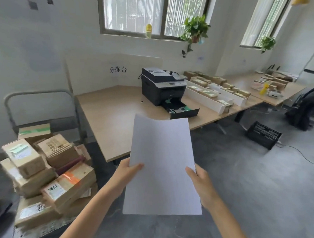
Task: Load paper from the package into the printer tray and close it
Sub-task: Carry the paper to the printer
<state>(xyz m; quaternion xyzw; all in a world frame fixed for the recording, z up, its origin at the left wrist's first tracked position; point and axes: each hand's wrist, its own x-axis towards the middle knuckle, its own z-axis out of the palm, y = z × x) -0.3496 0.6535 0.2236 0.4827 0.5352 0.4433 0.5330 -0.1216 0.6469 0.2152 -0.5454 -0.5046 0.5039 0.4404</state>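
I hold a thin stack of white paper (163,165) upright in front of me, over the floor. My left hand (128,174) grips its left edge, thumb on the front. My right hand (201,184) grips the right edge the same way. Beyond the paper, a dark grey printer (163,85) stands on a wooden table (112,116). Its black paper tray (182,109) is pulled out toward the table's front edge, with green guides showing inside and no paper in it. The paper package is out of sight.
A trolley piled with cardboard parcels (48,169) stands at my left. White trays of small boxes (214,94) line the table right of the printer. A black crate (263,134) and a cable lie on the grey floor. A dark chair (307,107) is at far right.
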